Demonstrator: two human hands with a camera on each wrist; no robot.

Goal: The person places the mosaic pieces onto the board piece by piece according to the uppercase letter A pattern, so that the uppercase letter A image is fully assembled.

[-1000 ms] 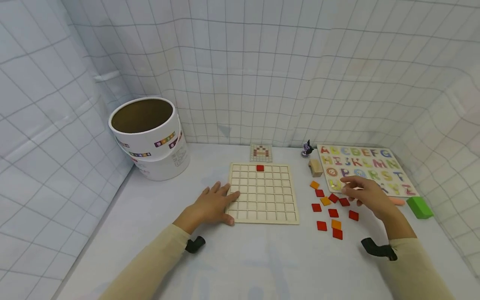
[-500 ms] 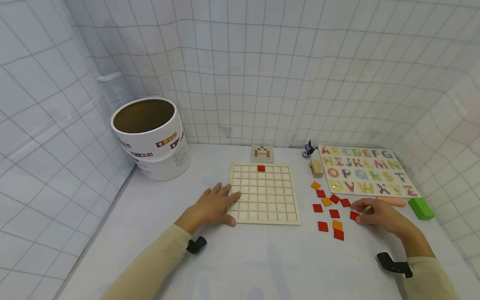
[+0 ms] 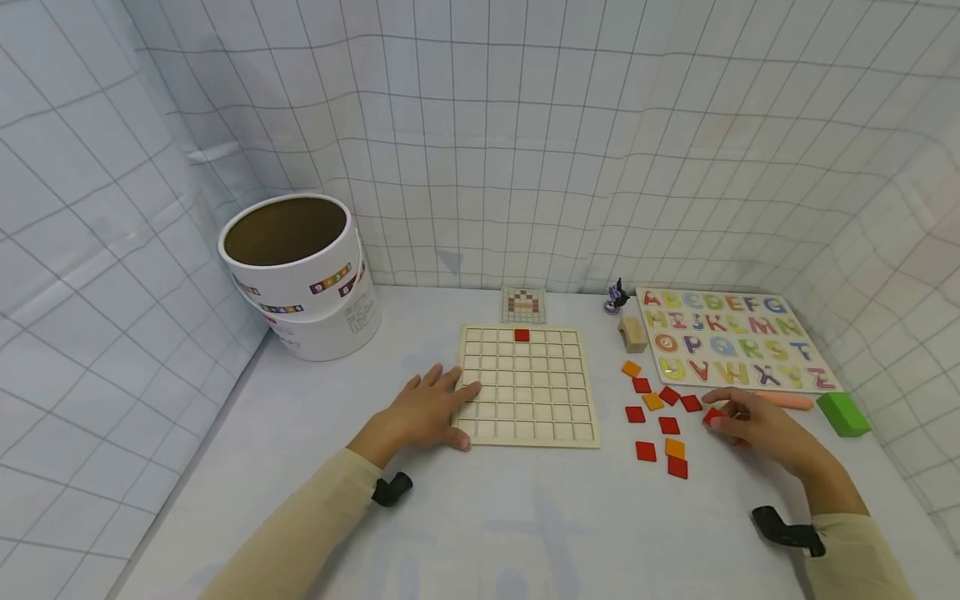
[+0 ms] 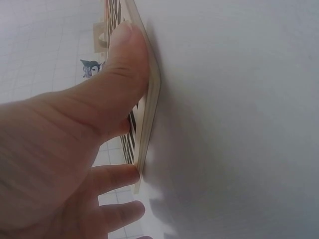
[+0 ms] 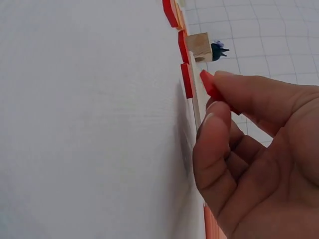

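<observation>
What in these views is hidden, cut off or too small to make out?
- Pattern card: head view, too small to read its design.
- Dark figurine: head view too small, both wrist views blurred.
- Red tile pinched by the right hand: fingers cover most of it in both views.
- Grid board: left hand blocks most of it in the left wrist view.
- Printing on the white tub: too small.

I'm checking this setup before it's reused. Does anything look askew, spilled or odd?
One thing: the upper white tub sits tilted on the tub beneath it, not seated square. The loose red and orange tiles lie scattered right of the grid board; nothing looks damaged.
</observation>
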